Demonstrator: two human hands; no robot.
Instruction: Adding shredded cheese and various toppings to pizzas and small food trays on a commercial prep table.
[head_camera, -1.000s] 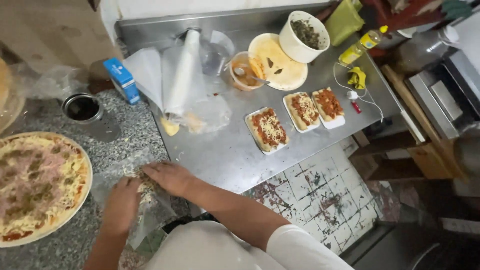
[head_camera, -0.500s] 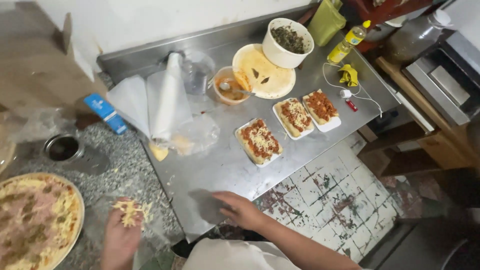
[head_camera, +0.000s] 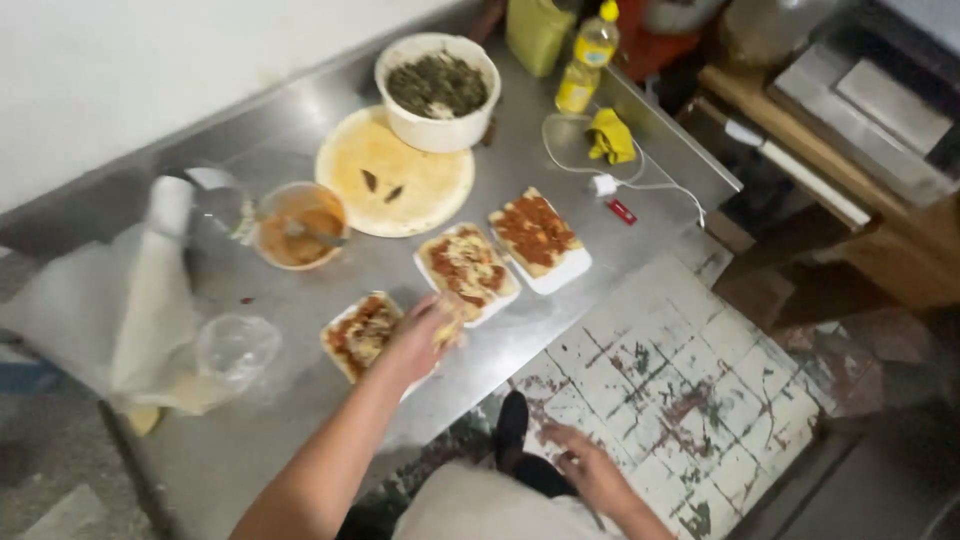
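Since a moment ago the left hand (head_camera: 425, 338) has moved from the big pizza to the near small pizza (head_camera: 362, 330) at centre frame, fingers seemingly pinched on shredded cheese, so topping has shifted here, while the right hand (head_camera: 590, 470) hangs open, empty.

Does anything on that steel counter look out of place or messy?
Yes. A white charger plug and cable, a small red object and a crumpled yellow cloth lie on the steel counter right beside the sauce-topped bread on white trays, an odd spot among open food.
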